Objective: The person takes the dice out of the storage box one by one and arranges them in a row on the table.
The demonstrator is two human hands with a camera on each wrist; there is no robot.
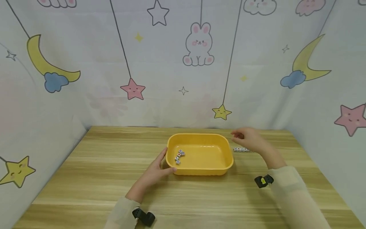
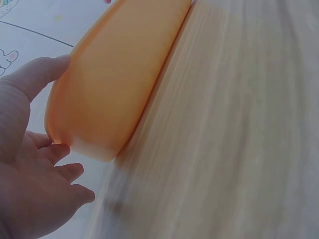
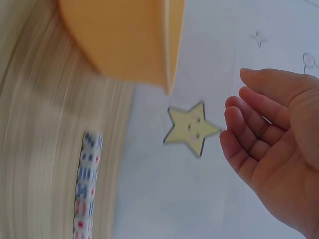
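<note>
Pale sleeves (image 1: 297,197) come nearest, two of them, with two black gadgets (image 1: 144,218) at my wrists. Past them, one yellow box (image 1: 203,172) sits on the one wooden table (image 1: 114,178), between my two hands. My left hand (image 1: 154,171) is spread around its near left corner, thumb on the front and fingertips at the left side. How hard it presses, I can't tell. My right hand (image 1: 251,140) hangs near the box's right side, fingers bent and loose, thumb apart, with nothing in it that I can see.

If my left hand shoves too hard, I think the box could slide or tip, and the small dice (image 1: 179,155) inside would roll. My right wrist is over the row of dice (image 1: 241,149), so a low swing might knock that line crooked.

Now I count. Five dice lie bunched toward the box's left end. Seven show in the row from my right wrist, the last one cut off, so there may be more.
</note>
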